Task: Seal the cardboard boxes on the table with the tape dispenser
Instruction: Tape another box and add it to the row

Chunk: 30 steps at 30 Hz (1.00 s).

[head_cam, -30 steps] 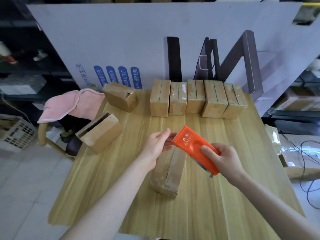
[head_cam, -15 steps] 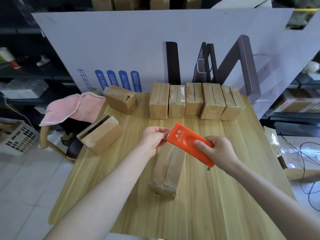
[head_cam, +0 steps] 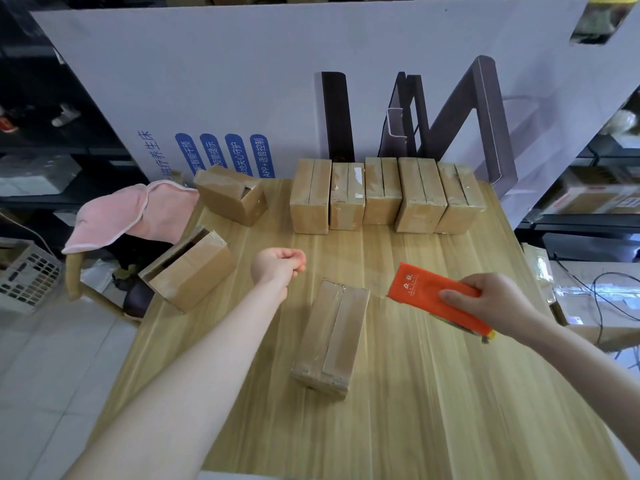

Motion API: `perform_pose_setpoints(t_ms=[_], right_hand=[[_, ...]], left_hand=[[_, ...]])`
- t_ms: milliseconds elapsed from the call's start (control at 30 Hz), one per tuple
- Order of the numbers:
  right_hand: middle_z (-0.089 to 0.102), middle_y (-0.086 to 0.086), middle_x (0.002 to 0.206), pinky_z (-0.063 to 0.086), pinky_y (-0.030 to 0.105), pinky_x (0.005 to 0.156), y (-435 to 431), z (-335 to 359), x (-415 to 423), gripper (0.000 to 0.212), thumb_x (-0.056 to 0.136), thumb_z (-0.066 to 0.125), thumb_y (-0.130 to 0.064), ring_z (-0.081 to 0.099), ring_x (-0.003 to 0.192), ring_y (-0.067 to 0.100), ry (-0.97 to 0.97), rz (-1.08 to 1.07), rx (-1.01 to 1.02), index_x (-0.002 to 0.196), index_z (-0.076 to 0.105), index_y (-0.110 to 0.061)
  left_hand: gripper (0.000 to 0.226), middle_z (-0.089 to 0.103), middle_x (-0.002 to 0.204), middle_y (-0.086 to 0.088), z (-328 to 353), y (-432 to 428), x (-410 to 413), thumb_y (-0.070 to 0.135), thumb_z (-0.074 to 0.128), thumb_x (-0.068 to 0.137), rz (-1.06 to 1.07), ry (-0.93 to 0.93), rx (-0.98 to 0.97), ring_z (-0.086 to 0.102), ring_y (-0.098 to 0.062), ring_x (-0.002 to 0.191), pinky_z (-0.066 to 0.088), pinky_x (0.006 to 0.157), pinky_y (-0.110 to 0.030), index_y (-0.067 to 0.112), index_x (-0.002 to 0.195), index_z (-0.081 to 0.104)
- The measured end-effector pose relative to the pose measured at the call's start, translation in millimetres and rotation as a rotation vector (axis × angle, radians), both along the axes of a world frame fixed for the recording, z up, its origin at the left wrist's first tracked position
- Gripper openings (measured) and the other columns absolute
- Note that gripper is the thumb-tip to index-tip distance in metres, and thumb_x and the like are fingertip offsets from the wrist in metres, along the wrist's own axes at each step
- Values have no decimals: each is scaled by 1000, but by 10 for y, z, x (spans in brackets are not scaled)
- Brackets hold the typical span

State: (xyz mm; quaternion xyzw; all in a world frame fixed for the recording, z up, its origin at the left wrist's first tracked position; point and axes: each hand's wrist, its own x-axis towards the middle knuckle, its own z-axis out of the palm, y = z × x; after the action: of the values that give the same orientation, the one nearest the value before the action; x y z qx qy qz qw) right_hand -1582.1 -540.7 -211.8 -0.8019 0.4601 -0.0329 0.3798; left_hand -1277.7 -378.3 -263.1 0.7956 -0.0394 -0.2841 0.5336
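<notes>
— How many cardboard boxes (head_cam: 310, 199) are on the table (head_cam: 450, 393)?
— Eight. A row of five (head_cam: 381, 194) stands side by side along the far edge. Two more lie at the left, the far-left box (head_cam: 230, 195) and the near-left box (head_cam: 188, 271), each tipped on its side with an opening showing. The eighth, the centre box (head_cam: 332, 337), lies flat near the middle. Its two flaps meet along the top, with glossy tape showing there.
— And the tape dispenser?
— There is one orange tape dispenser (head_cam: 419, 289), in the air just right of the centre box and not touching it. The right hand (head_cam: 491, 299) grips its near end, thumb on top and fingers curled beneath.
— The left hand?
— The left hand (head_cam: 277, 263) has its fingers curled into a loose fist with nothing seen in it. It hovers above the table, just left of the centre box's far end.
— Anything else?
— One pink cloth (head_cam: 128, 213) is draped over a chair (head_cam: 74, 271) at the left edge. One large white board (head_cam: 242, 81) stands behind the row.
</notes>
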Motion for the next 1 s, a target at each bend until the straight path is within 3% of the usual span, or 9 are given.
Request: perform_pose_setpoints(t_ms=[167,267,467,567,700,767,833,900,1000], right_hand=[[67,-7,66,53,28,41,-156,-223,178,32,77,68,-61,64,44,12,243,28,-116,77,66,-29],[65,-11,69,44,23,43,-203,-357,315,38,78,63,-66,64,55,9,348,68,-180,81,67,-28],[62,-8,72,38,17,32,-183,-595,507,39,81,59,-65,64,45,12,420,101,-162,80,64,-27],[62,-9,70,36,16,33,-129,-675,583,39,81,58,-66,62,48,9,450,97,-199,78,63,-27],[59,-8,65,36,20,42,-19,-765,711,40,82,55,-62,54,48,8,506,100,-293,75,61,-23],[55,-10,62,32,21,43,29,-754,772,39,83,54,-60,52,53,8,524,108,-366,69,54,-23],[55,-10,62,32,22,45,76,-711,809,38,84,54,-57,53,57,10,529,116,-386,67,50,-24],[54,-9,63,32,23,46,117,-671,846,38,86,53,-56,54,59,12,536,125,-393,67,49,-23],[52,-9,62,30,22,45,160,-625,909,39,88,52,-54,50,55,10,550,134,-399,64,44,-23]], left_hand=[[13,73,67,1,-365,-134,-33,4,74,78,41,64,23,70,-12,64,46,56,-21,14,70,72],[13,72,63,2,-552,-188,-27,7,75,78,66,90,55,70,-12,65,48,56,-20,16,70,72],[5,70,64,4,-877,-255,-13,9,76,79,116,157,85,68,-7,56,44,51,-17,12,80,74],[16,72,70,4,-1003,-301,-104,10,76,79,132,160,97,64,-2,48,44,49,-18,23,70,71],[18,73,95,10,-1149,-331,-264,23,66,88,60,0,232,57,0,63,38,49,-17,35,74,70],[20,67,119,2,-1169,-353,-278,27,59,93,22,15,291,63,-11,81,47,61,-21,27,110,69],[46,52,140,-8,-1138,-338,-290,33,54,96,13,67,386,57,-30,115,48,90,-34,15,138,47],[49,51,142,-7,-1060,-285,-364,34,49,98,79,-7,309,50,-29,126,42,98,-36,15,142,42],[40,62,127,0,-981,-182,-558,37,50,97,-80,-132,107,56,-14,118,38,89,-22,14,128,59]])
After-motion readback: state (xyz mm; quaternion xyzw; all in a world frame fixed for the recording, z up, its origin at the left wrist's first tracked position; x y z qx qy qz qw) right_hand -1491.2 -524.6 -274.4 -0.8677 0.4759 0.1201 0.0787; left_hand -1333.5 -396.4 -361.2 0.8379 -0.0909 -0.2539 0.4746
